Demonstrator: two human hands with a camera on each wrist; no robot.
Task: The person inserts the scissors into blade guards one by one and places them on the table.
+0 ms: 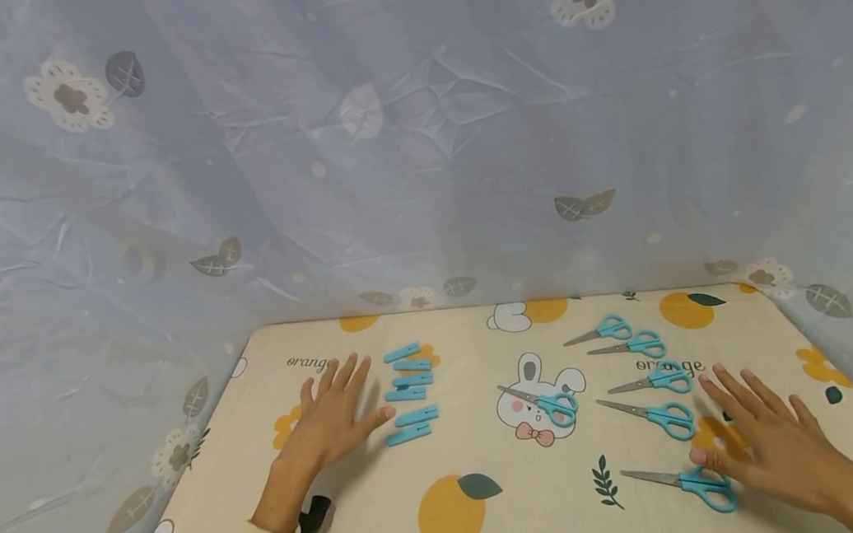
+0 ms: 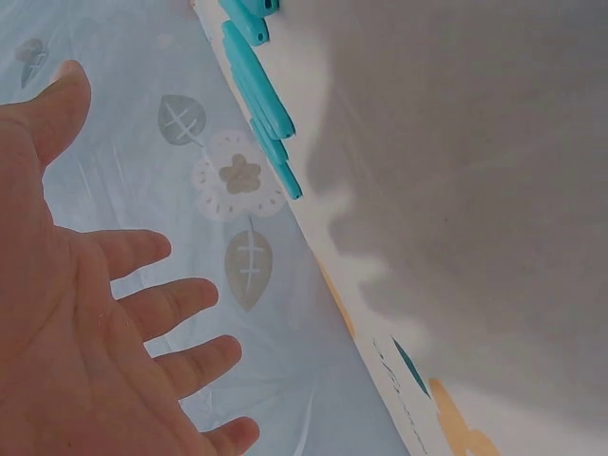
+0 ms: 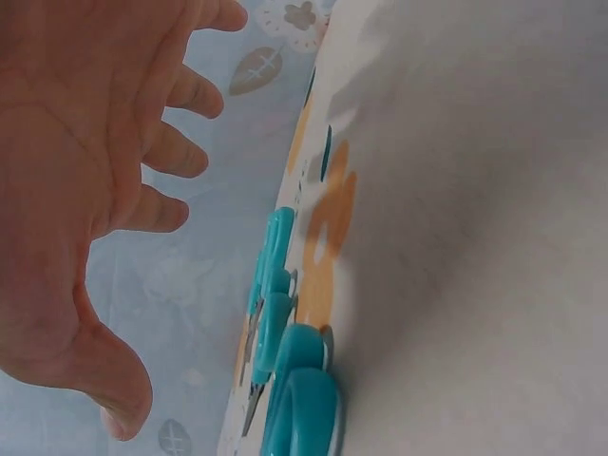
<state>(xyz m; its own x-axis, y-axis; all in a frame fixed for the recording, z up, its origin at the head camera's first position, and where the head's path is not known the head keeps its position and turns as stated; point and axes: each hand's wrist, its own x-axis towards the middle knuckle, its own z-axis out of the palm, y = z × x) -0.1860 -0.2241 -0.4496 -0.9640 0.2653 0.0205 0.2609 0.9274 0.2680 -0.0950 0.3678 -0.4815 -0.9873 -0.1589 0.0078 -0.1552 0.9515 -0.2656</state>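
Note:
My left hand (image 1: 333,422) hovers over the left of the table with fingers spread, holding nothing. Its thumb points toward a column of several slim blue pieces (image 1: 409,394), which look like clothes pegs. On the right, my right hand (image 1: 773,449) is also held spread above the cloth, with nothing in it. Beside it lie several blue-handled scissors, among them a nearest pair (image 1: 710,490) close to the thumb and an upper pair (image 1: 612,328). Another pair of scissors (image 1: 557,408) lies apart near the middle, on the printed rabbit. In both wrist views the palms show bare.
The table carries a cream cloth (image 1: 547,497) printed with oranges, rabbits and leaves. Behind and at both sides hangs a pale blue-grey flowered sheet (image 1: 392,194). A dark printed patch (image 1: 314,515) shows by the left wrist.

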